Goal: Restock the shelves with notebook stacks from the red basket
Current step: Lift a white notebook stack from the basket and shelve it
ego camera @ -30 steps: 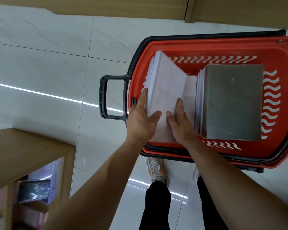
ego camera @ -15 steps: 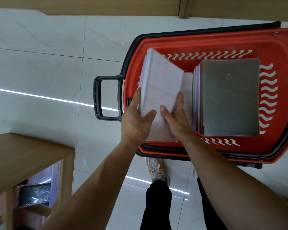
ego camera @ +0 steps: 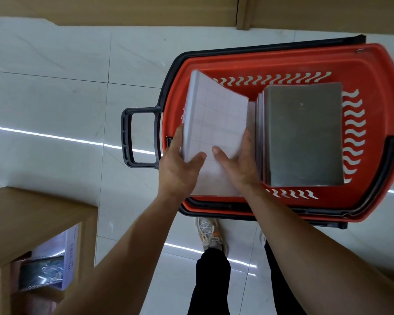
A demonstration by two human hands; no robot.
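The red basket (ego camera: 373, 71) stands on the tiled floor in front of me. A pale notebook stack (ego camera: 214, 123) with a faint grid cover rises tilted from its left half. My left hand (ego camera: 180, 169) grips the stack's left edge, thumb on the cover. My right hand (ego camera: 239, 167) grips the right edge, thumb on top and fingers down beside the other pile. A second stack with a grey cover (ego camera: 303, 135) lies flat in the basket's right half.
A wooden shelf unit (ego camera: 32, 223) stands at lower left, with notebooks (ego camera: 52, 264) in its open compartment. The basket's black handle (ego camera: 139, 137) sticks out to the left. Wooden panelling (ego camera: 146, 7) runs along the far side. My shoes and dark trousers (ego camera: 212, 280) are below.
Both hands have kept their hold on the pale stack, and it has come a little higher out of the basket. My view has shifted slightly.
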